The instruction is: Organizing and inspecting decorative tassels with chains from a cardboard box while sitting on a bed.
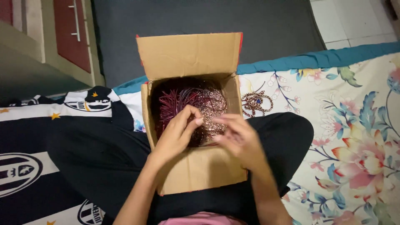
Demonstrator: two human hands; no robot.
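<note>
Bedding covers the whole surface, and a person sits on it with an open brown cardboard box [196, 166] resting across the lap. At the left edge lies a black-and-white striped cloth with round crests and gold stars [25, 166], flat and unoccupied, so that side is open. Beyond it, at the far left corner, stands a cabinet with dark red doors and a metal handle [71, 29].

The box stands with its far flap upright and its near wall against the black trousers [96, 158]. Inside sits a tangled heap of dark red and glittery pink beaded strands [196, 104], filling the box nearly wall to wall. The left hand [177, 133] reaches over the near wall, fingers curled and pinched on a strand near the heap's middle. The right hand [239, 139] hovers just beside it over the box's right wall; it is blurred, fingers loosely spread, and whether it holds anything cannot be told.

Just outside the box's right wall lies a small coil of brown beaded chain [255, 103] on the cream floral bedsheet with a teal border [354, 137], which stretches bare to the right edge.
</note>
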